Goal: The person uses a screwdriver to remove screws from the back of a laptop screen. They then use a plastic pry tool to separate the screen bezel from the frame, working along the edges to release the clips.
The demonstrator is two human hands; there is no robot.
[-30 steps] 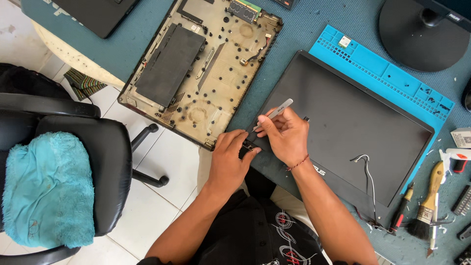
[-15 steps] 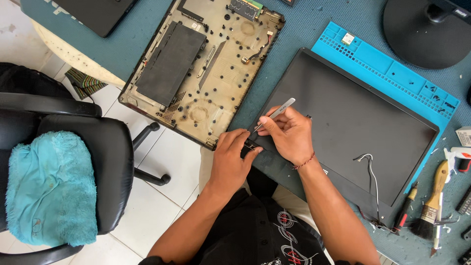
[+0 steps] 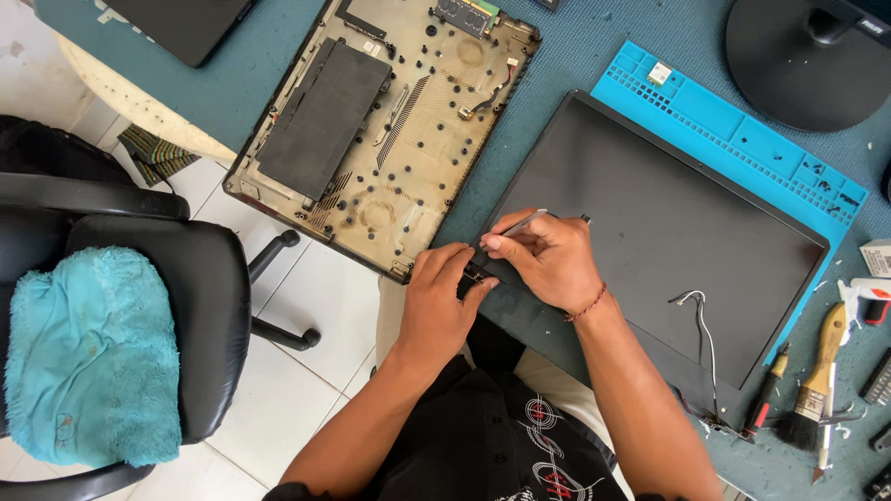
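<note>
- Right hand [image 3: 548, 260] pinched a thin silver tool [image 3: 520, 224], its tip down at the near-left corner of the dark laptop lid panel [image 3: 668, 232].
- Left hand [image 3: 444, 301] pressed fingers closed on that same corner, touching the right hand.
- That panel lay on a blue mat [image 3: 742, 121], beside the opened laptop base [image 3: 390, 130].
- Loose wires [image 3: 698, 311] lay on the panel's right part.

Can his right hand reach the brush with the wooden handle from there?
Probably yes: the right hand would first have to put down its thin silver tool, but the wooden-handled brush lies uncovered on that side.
</note>
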